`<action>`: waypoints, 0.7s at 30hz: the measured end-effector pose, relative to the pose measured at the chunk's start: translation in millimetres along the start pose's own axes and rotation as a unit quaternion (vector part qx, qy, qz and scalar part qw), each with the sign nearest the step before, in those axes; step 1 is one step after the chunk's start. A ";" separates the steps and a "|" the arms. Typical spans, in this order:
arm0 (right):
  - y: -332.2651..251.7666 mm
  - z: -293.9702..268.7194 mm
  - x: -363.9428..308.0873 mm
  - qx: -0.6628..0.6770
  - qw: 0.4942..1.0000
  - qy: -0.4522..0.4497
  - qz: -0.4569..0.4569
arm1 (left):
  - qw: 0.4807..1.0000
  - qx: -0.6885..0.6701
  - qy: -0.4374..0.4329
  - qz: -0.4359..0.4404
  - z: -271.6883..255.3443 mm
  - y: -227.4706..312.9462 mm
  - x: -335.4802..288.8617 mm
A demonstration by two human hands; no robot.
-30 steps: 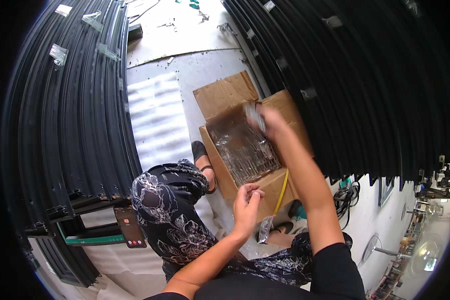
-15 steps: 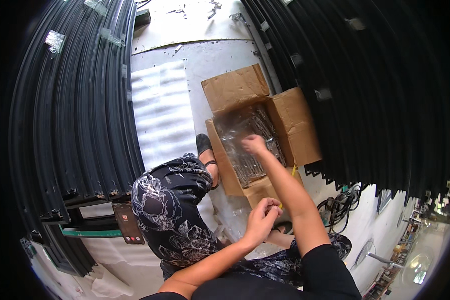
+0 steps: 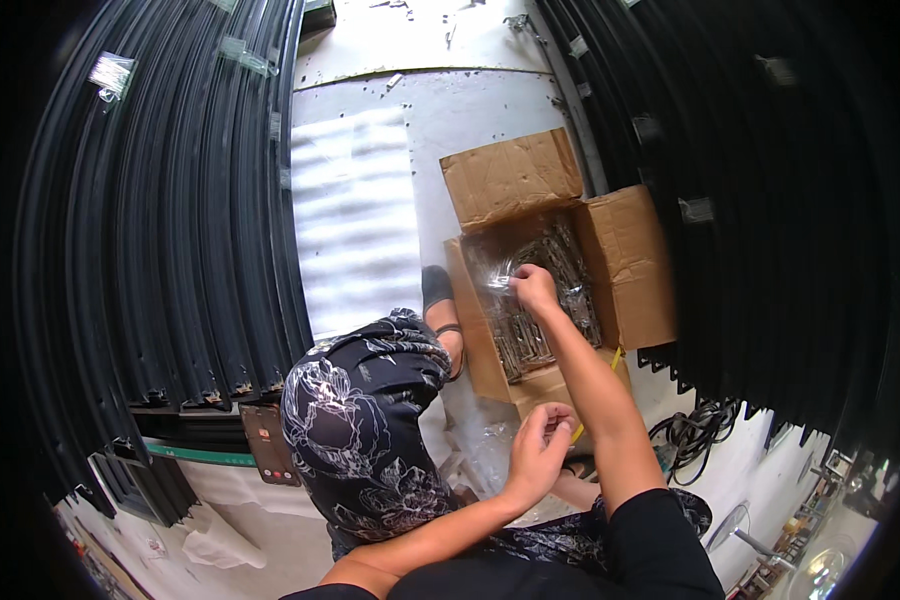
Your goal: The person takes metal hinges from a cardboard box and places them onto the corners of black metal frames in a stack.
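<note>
An opened cardboard box (image 3: 475, 318) stands on the floor in front of me, filled with several thin metal parts (image 3: 520, 338) in rows. Inside it, my right hand (image 3: 535, 288) pinches crumpled clear plastic film (image 3: 496, 274) over the left part of the contents. Nearer to my body, my left hand (image 3: 538, 450) is held beside my right forearm with its fingers curled in; whatever they may hold is hidden. A yellow strap (image 3: 617, 357) at the box's near right corner runs behind my right forearm and shows again beside my left thumb.
Dark long frames (image 3: 180, 220) are stacked at left, and more (image 3: 780, 240) at right. A white foam sheet (image 3: 355, 220) covers floor left of the box. A phone (image 3: 269, 445) lies by my knee. Black cable (image 3: 695, 432) is coiled at right. Loose plastic (image 3: 485, 450) lies below the box.
My right hand has closed on the plastic film and drawn it leftward, baring more of the metal parts. My left hand stays close to the same spot. The whole view has shifted slightly.
</note>
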State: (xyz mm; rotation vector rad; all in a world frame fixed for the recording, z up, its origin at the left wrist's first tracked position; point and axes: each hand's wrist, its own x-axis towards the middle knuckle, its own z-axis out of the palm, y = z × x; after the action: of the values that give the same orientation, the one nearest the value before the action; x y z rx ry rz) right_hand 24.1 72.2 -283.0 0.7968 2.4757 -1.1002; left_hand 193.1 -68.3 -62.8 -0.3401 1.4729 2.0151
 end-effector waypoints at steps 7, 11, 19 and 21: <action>-27.8 -115.9 -123.1 0.164 0.975 -0.128 -0.078 | 0.996 -0.059 0.031 -0.062 -2.5 -21.4 -3.8; -56.7 -175.0 -222.5 0.156 0.971 -0.162 -0.075 | 0.962 -0.218 0.052 -0.158 -1.6 -13.9 -3.3; -78.9 -215.9 -375.2 0.164 0.964 -0.171 -0.117 | 0.863 -0.398 -0.144 -0.277 -10.2 -18.7 -1.0; -66.1 -210.9 -392.3 0.171 0.971 -0.140 -0.090 | 0.834 -0.437 -0.151 -0.300 -4.7 -8.8 -3.6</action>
State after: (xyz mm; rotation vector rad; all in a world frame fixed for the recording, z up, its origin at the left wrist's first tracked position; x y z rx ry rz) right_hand 283.4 53.6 84.7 0.4655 2.1823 -1.6120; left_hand 200.6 -72.1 -69.3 -0.7058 0.1130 1.9387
